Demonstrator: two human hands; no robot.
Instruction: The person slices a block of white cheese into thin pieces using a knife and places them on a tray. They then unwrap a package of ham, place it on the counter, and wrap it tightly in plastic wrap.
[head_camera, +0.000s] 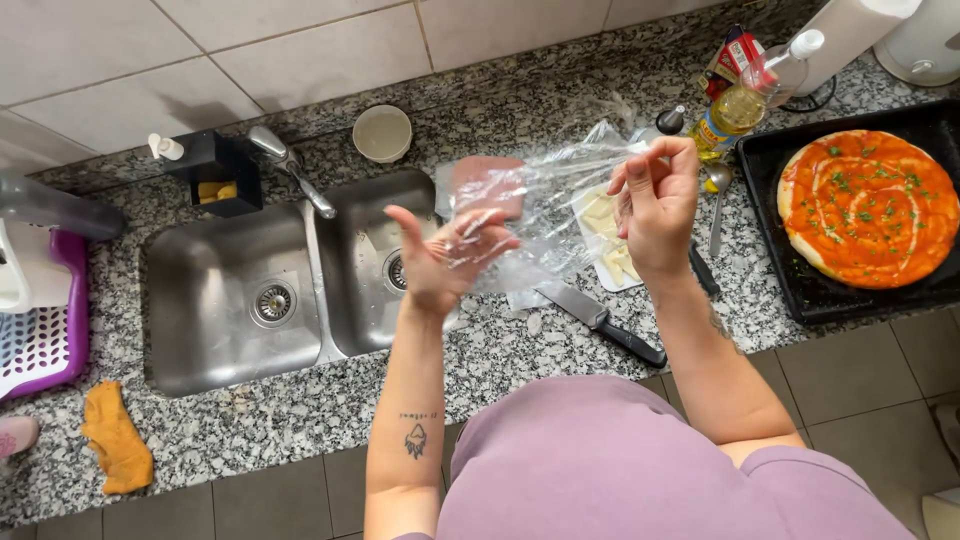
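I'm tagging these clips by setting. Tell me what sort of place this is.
Most likely a home kitchen: a granite counter with a double steel sink, a sauced pizza base on a black tray, and a knife. Both hands hold clear plastic film.

Both hands, left hand (440, 262) and right hand (655, 200), stretch clear plastic wrap (545, 205) over the counter (500, 350)

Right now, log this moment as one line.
left hand: holds plastic wrap | right hand: pinches wrap | knife: on counter | pizza: in tray
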